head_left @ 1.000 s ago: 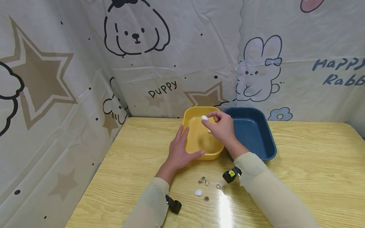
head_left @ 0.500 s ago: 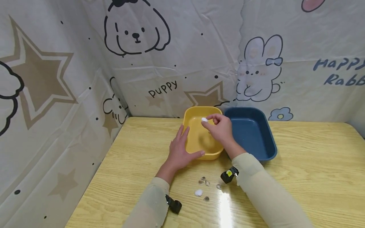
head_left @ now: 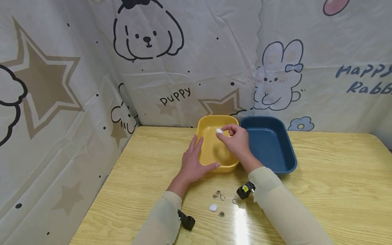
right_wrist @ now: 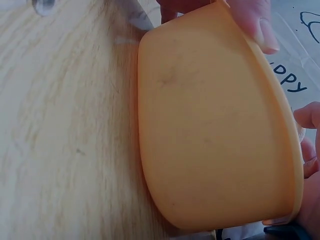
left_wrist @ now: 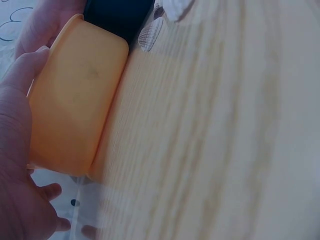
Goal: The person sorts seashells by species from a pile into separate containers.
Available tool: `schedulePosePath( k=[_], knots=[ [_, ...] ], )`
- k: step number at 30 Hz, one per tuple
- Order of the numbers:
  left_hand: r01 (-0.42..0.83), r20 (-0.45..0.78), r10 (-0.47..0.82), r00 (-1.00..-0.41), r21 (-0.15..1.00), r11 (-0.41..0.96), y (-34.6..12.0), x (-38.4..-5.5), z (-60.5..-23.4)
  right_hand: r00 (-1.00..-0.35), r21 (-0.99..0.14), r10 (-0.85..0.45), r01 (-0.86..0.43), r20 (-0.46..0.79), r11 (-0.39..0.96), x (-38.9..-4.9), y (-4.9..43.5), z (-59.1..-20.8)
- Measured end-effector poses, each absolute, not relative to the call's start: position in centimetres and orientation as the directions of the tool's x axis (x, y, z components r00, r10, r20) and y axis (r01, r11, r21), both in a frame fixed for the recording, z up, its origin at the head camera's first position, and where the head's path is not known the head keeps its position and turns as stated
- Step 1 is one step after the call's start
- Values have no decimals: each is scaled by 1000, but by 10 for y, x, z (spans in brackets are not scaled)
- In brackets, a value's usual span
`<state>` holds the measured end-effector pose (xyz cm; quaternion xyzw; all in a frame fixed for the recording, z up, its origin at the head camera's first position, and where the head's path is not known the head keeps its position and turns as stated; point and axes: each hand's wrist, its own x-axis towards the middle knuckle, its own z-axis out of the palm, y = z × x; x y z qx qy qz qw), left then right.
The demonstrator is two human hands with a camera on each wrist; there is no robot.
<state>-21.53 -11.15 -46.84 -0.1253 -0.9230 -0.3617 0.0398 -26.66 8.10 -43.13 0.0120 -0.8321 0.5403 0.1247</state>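
In the head view my right hand (head_left: 239, 142) pinches a small white seashell (head_left: 219, 131) between thumb and fingertips, over the yellow plastic bin (head_left: 212, 151). A ribbed sliver of that shell shows between the fingers in the right wrist view. My left hand (head_left: 193, 165) rests at the bin's near left corner, fingers spread and straight along the left side, thumb (left_wrist: 27, 67) over the near rim. On the table in front lie another white seashell (head_left: 213, 207) and several small brownish shells (head_left: 221, 214). A ribbed shell (left_wrist: 150, 34) shows up close in the left wrist view.
A dark blue bin (head_left: 269, 146) stands right beside the yellow one, partly behind my right forearm. Both are near the back of the wooden table (head_left: 333, 177). A printed cloth (head_left: 196, 51) hangs behind the table and along its left.
My right hand has dipped slightly with the white seashell, deeper over the yellow bin. A white piece visible inside the bin earlier is now hidden behind that hand. My left hand has stayed put.
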Motion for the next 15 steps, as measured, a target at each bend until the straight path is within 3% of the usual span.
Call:
schedulePosePath(
  k=[15],
  knots=[
    [249, 152, 198, -968, 663, 706, -111, -216, -470, -961, -895, 122, -181, 250, 408, -266, 80, -433]
  ],
)
